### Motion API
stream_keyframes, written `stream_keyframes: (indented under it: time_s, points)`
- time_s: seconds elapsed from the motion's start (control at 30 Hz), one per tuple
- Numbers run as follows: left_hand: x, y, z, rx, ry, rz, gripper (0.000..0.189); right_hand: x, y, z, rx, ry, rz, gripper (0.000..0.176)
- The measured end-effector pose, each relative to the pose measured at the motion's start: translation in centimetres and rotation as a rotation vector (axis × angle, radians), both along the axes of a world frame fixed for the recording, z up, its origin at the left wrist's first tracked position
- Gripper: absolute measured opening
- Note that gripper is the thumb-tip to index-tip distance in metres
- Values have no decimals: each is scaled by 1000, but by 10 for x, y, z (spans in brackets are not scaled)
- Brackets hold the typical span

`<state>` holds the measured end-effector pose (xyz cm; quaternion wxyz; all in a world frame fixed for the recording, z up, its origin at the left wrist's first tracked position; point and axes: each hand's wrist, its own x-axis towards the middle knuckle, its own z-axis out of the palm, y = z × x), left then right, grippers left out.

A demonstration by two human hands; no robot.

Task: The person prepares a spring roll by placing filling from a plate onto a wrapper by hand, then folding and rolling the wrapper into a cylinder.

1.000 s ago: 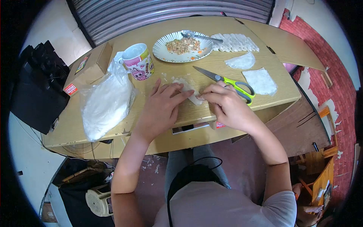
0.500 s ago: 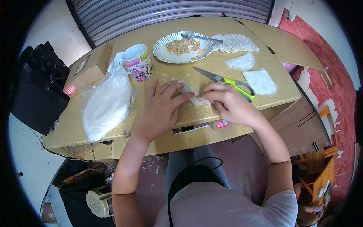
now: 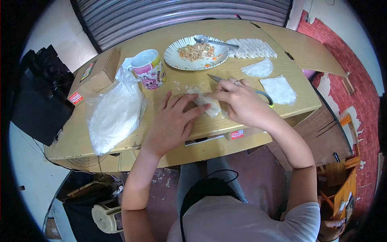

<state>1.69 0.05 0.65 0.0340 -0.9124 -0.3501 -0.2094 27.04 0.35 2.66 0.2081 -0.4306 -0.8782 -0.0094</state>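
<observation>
A small white wrapper roll (image 3: 209,105) lies on the wooden table (image 3: 193,32) between my hands. My left hand (image 3: 171,119) is spread, its fingertips resting on the roll's left side. My right hand (image 3: 244,101) has its fingers bent together at the roll's upper right; whether they pinch the wrapper is hidden. Under that hand the scissors (image 3: 214,78) are mostly covered. Behind stands a paper plate (image 3: 173,56) with chopped filling (image 3: 196,51) and a spoon (image 3: 217,42). Several finished white rolls (image 3: 252,48) lie beside it.
A patterned mug (image 3: 149,70), a plastic bag with white contents (image 3: 115,115) and a cardboard box (image 3: 94,72) stand at the left. To the right are a folded wrapper (image 3: 258,67) and a square wrapper stack (image 3: 279,89). The table's front edge is close.
My right hand has moved up and slightly right, now covering most of the scissors. More of the white roll shows between my hands. My left hand stays nearly in place.
</observation>
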Motion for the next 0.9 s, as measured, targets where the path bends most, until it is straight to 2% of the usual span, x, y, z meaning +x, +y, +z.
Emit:
stream_keyframes:
  time_s: [0.23, 0.33, 0.4, 0.47, 0.53, 0.57, 0.63, 0.67, 0.73, 0.87, 0.9]
  points:
    - [0, 3, -6, -26, -75, -23, 53, -7, 15, 9, 8, -147, 33, 37]
    - [-1, 6, -9, -62, -132, -63, 51, -29, 38, 26, 155, -6, 94, 35]
    - [-1, 7, -12, -89, -158, -81, 51, -61, 58, 51, 123, 243, 254, 29]
    - [-1, 9, -14, -87, -193, -112, 49, -95, 89, 58, 260, 310, 366, 33]
    - [-1, 9, -15, -77, -191, -106, 49, -123, 126, 65, 173, 70, 363, 51]
    - [-1, 9, -15, -70, -188, -99, 48, -137, 130, 72, 172, 72, 370, 51]
    - [-2, 8, -15, -63, -189, -99, 47, -162, 133, 85, -168, -242, 144, 71]
    - [-1, 8, -14, -53, -195, -108, 47, -174, 137, 87, -166, -240, 148, 71]
    - [-1, 10, -18, -50, -199, -111, 47, -192, 154, 80, -314, -350, 77, 84]
    - [0, 9, -17, -53, -223, -116, 45, -210, 182, 76, -329, -462, 119, 84]
    - [0, 9, -17, -53, -223, -114, 45, -213, 186, 77, -437, -482, 118, 81]
